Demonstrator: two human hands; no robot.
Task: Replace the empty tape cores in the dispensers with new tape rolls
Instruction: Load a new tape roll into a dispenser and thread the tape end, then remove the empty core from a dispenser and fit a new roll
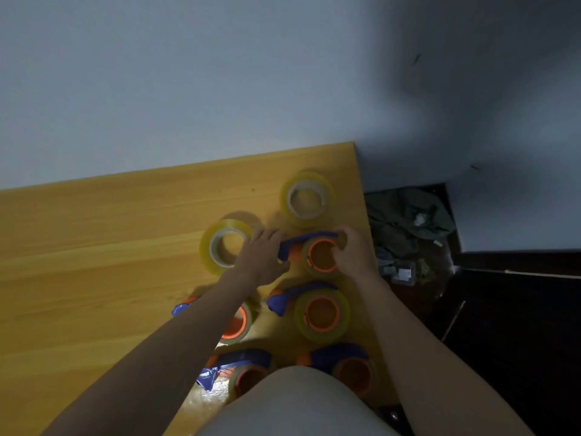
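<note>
Across the left half of the frame runs the bare wooden table [94,247], with a pale wall above it. Left of centre, a loose tape roll [224,247] lies flat, its right edge covered by the left hand [262,258]. That hand lies palm down with its fingers bent over the blue handle of the top dispenser [314,251], gripping it, though the fingertips are hard to make out in the blur. Below, the left forearm crosses and hides most of another dispenser [240,322], leaving only a blue tip and part of an orange hub with tape around it. At bottom centre, two more dispensers [248,369] [349,363] are partly cut off by a pale rounded shape, probably the person's clothing. Just right of centre sits a fully visible loaded dispenser [314,309], and above it the held one, whose orange hub already carries a tape roll. The right hand [353,251] curls round that roll's right side, fingers grasping its rim. Higher up, a second loose roll [306,198] lies near the table's corner. Right of the table, the dark floor holds crumpled clutter [405,228] too dim to identify.
</note>
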